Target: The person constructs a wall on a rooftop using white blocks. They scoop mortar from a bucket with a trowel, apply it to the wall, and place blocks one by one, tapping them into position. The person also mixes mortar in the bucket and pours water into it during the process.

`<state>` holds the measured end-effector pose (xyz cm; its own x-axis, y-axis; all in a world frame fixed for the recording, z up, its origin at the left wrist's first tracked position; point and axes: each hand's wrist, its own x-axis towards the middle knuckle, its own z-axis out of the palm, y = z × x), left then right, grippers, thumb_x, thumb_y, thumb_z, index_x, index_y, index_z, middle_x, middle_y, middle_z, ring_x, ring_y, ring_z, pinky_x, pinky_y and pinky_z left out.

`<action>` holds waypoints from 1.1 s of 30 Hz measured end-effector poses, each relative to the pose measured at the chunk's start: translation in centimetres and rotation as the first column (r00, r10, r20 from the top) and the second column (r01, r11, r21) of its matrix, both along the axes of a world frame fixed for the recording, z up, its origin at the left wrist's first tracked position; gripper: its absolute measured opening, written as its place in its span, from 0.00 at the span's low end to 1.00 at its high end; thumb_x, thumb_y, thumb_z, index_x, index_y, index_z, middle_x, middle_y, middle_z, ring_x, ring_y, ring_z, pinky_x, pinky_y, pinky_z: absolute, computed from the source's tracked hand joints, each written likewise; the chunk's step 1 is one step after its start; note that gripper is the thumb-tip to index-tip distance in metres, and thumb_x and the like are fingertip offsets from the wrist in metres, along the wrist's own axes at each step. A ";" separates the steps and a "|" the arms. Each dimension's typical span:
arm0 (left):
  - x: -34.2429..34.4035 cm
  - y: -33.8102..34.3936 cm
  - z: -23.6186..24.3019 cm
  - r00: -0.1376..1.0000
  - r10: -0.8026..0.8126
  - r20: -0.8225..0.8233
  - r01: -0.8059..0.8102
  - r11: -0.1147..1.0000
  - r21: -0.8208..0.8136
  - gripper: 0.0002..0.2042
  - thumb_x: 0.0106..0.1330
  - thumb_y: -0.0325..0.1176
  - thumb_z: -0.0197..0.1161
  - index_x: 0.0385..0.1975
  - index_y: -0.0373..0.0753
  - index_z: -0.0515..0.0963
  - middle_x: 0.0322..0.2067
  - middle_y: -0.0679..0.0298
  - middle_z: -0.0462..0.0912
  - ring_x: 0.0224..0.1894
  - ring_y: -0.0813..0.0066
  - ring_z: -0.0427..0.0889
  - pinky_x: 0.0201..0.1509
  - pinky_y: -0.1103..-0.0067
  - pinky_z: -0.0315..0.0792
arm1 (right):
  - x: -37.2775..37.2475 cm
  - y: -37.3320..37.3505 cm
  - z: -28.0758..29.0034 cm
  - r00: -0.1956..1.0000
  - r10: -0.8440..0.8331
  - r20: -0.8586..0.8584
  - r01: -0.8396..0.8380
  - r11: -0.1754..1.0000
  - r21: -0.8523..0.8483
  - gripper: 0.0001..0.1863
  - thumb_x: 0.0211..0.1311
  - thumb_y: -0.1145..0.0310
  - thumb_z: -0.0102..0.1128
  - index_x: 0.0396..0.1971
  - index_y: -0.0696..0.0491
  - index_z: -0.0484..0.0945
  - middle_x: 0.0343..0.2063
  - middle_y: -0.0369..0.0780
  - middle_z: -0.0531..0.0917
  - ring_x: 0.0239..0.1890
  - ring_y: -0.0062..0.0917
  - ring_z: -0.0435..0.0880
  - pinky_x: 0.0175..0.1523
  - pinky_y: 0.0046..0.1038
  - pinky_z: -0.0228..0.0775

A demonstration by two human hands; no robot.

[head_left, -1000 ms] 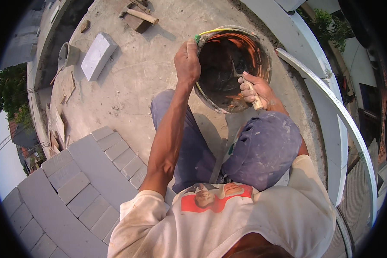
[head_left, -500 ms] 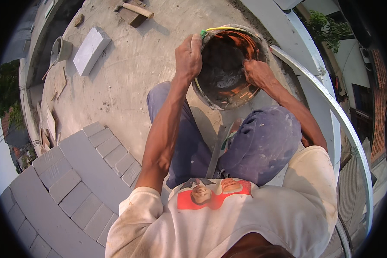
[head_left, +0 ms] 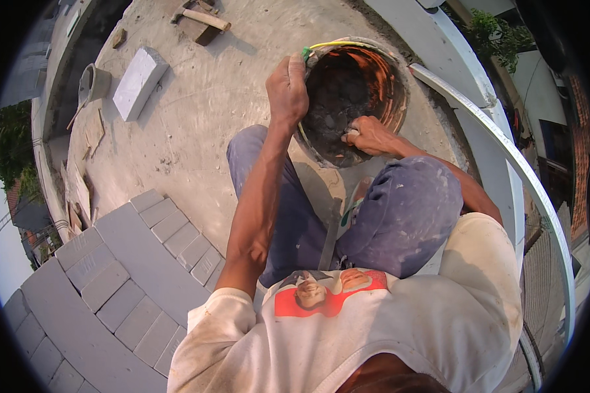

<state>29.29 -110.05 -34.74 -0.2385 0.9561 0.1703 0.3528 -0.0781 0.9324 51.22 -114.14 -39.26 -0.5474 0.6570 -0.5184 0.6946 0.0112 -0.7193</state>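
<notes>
I am working with the hands apart, both at one round bucket (head_left: 388, 92), which is standing near the right edge of the concrete floor (head_left: 196, 111), just beyond the right knee (head_left: 406, 206). My left hand (head_left: 287, 92) is clamping onto the bucket's left rim, its thumb pressing close to a green piece (head_left: 306, 54), from which a yellow strip (head_left: 334, 44) is running along the far rim. My right hand (head_left: 372, 136) is reaching in over the near right rim, its fingers curling round a hand tool that the fist and the dark wet mix (head_left: 334, 98) are hiding from me. The bucket's right inner wall is showing orange. Toward the floor's far edge, a wooden-handled hammer (head_left: 206, 18) is lying across a dark block (head_left: 196, 31). Nearer the left edge, a white block (head_left: 139, 84) is resting beside a small grey pail (head_left: 98, 84). Grey blocks (head_left: 144, 242) are sitting in rows at the near left corner, while a long pale bar (head_left: 505, 141) is running along the right edge.
</notes>
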 end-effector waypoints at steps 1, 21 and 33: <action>0.9 0.2 0.1 1.000 -0.008 0.030 0.008 1.000 -0.003 0.22 0.82 0.44 0.52 0.33 0.29 0.79 0.21 0.55 0.74 0.28 0.72 0.72 0.34 0.68 0.69 | 0.3 -0.4 -0.1 0.997 -0.068 -0.033 0.068 0.998 -0.017 0.21 0.67 0.58 0.66 0.42 0.65 0.85 0.31 0.57 0.87 0.39 0.47 0.89 0.47 0.46 0.78; 2.2 1.2 1.0 0.996 -0.033 -0.078 0.030 0.999 -0.034 0.23 0.82 0.46 0.52 0.34 0.30 0.80 0.23 0.48 0.78 0.28 0.62 0.77 0.37 0.63 0.71 | 4.0 1.7 -3.6 0.196 -0.972 -0.133 0.027 0.141 -0.990 0.17 0.82 0.57 0.54 0.48 0.58 0.74 0.25 0.35 0.75 0.20 0.16 0.72 0.19 0.22 0.65; 1.1 2.4 1.2 0.987 -0.148 -0.063 0.147 0.989 -0.029 0.24 0.82 0.47 0.51 0.37 0.30 0.80 0.24 0.52 0.76 0.30 0.67 0.74 0.39 0.66 0.71 | 5.7 2.2 -3.5 0.874 -0.235 0.425 -0.158 0.690 0.706 0.10 0.62 0.73 0.60 0.41 0.61 0.81 0.38 0.53 0.86 0.40 0.47 0.91 0.39 0.44 0.85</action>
<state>30.40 -107.65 -33.55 -0.0836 0.9840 0.1576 0.3991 -0.1119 0.9101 56.87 -111.91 -42.73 -0.3441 0.9369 -0.0621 0.9358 0.3368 -0.1036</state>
